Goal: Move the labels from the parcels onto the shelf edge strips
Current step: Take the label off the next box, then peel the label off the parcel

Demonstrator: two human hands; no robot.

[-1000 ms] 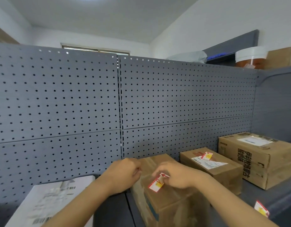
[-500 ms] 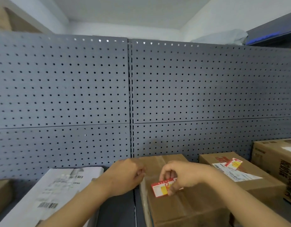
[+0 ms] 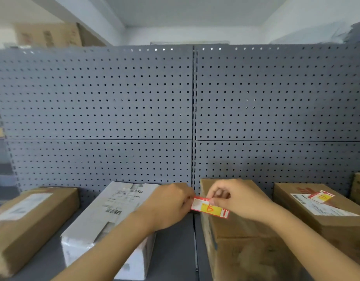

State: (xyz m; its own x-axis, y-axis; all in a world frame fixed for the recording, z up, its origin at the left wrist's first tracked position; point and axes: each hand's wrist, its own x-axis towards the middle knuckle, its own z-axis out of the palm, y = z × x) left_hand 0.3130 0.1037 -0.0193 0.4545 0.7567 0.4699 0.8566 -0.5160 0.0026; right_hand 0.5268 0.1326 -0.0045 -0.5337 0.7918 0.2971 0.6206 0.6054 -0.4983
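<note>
Label [image 3: 209,207]: red-bordered slip with a yellow patch and a red handwritten mark, held flat in the air between both hands, in front of the near top corner of the middle brown parcel, above the seam in the shelf deck.
Left hand [image 3: 171,205]: curled, fingertips pinching the left end of the label; forearm reaching in from the lower left across the white parcel.
Right hand [image 3: 236,197]: fingers [image 3: 217,194] bent down over the top edge of the label, gripping it near the middle; forearm coming in from the lower right over the middle brown parcel.
Middle brown parcel [image 3: 244,240]: cardboard carton just right of the deck seam, long side running front to back, top taped; partly covered by the right hand and arm.
White parcel [image 3: 106,220]: pale wrapped box left of the seam, angled, printed barcodes on its top.
Left brown parcel [image 3: 27,220]: flat carton at the far left, pale sheet on its top face, blurred.
Right brown parcel [image 3: 325,216]: carton right of the middle one, white shipping sheet on top.
Second label [image 3: 322,196]: red and yellow slip lying on the right brown parcel, overlapping the shipping sheet's far end.
Shelf deck [image 3: 175,250]: grey metal, bearing all the parcels.
Pegboard back panel [image 3: 134,108]: grey perforated sheets behind the parcels, split by a vertical upright at centre.
Cartons above [image 3: 49,35]: brown boxes behind the panel's top edge at upper left, blurred.
</note>
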